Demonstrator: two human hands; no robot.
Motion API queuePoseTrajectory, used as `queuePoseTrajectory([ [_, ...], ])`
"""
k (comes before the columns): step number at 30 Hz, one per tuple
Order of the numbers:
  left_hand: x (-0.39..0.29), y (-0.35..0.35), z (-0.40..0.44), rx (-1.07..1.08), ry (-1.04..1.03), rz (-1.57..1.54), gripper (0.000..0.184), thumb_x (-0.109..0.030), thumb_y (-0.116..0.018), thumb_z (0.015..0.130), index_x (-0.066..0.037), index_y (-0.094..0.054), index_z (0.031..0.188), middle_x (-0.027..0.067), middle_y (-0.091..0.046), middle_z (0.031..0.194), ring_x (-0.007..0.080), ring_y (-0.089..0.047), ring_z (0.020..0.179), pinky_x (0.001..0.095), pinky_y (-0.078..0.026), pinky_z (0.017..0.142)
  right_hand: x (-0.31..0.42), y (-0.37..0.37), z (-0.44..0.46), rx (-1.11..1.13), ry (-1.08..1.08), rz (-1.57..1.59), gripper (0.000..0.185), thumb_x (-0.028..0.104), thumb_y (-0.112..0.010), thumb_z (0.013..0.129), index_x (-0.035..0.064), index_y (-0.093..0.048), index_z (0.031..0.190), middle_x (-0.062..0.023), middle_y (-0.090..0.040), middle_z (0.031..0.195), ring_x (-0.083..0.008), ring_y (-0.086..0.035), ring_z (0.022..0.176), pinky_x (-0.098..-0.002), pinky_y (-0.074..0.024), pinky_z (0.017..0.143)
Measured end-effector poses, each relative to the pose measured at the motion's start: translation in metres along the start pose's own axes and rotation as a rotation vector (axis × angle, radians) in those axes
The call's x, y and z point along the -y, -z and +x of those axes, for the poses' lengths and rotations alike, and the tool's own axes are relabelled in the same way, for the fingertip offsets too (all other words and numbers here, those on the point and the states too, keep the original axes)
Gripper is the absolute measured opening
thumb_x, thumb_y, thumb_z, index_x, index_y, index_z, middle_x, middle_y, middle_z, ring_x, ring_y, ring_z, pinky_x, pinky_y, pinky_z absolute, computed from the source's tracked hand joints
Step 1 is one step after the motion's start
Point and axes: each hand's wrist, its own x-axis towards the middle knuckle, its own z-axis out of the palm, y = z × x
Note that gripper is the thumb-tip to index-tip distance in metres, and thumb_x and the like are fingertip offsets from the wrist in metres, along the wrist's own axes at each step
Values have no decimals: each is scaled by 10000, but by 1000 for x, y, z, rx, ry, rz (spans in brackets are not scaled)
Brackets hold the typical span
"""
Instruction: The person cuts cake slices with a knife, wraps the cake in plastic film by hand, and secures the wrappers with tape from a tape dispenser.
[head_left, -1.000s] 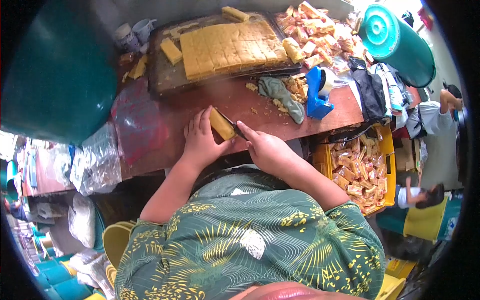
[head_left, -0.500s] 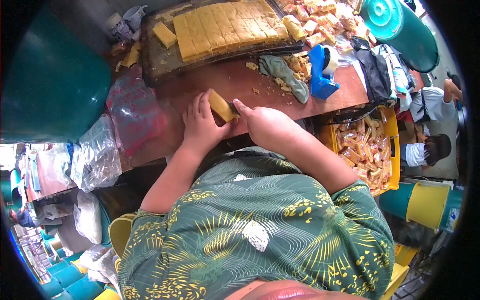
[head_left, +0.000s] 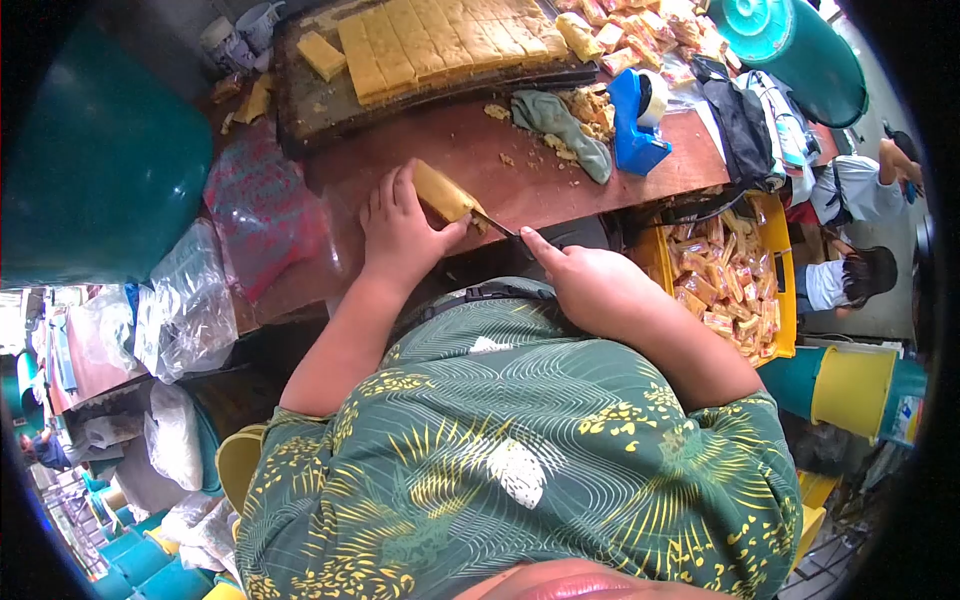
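Observation:
On the reddish-brown table, my left hand holds a yellow cake slice along its left side, fingers pressed against it. My right hand grips a knife, the index finger laid along it. The blade's tip touches the slice's near right end, where a small crumb piece hangs. Further back, a dark baking tray bears a cut slab of yellow cake and one separate slice. The knife's handle is mostly hidden in my right hand.
A blue tape dispenser, a grey-green cloth and crumbs lie to the right. Wrapped cakes pile up behind. A yellow crate of wrapped pieces stands at right. Plastic bags and a large green drum are left.
My right hand has drawn back toward the right and my body, and more of the knife blade shows at the slice's end. My left hand stays on the slice.

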Motion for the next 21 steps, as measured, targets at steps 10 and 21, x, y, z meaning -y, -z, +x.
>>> queuePoseTrajectory([
  [10, 2, 2, -2, 18, -11, 29, 1039, -538, -843, 744, -54, -364, 1529, 196, -463, 1492, 392, -451, 1374, 561, -330, 1154, -24, -21, -3, -326, 55, 203, 650, 110, -577, 1003, 145, -349, 1610, -250, -692, 1031, -444, -677, 955, -526, -545, 842],
  [21, 29, 7, -9, -40, -58, -845, 1152, -286, -890, 814, -79, -110, 1636, 175, -376, 1529, 307, -442, 1392, 460, -379, 1176, -53, -5, -15, -62, 51, 272, 598, 93, -635, 957, 169, -500, 1534, -268, -708, 1112, -443, -693, 968, -502, -544, 859],
])
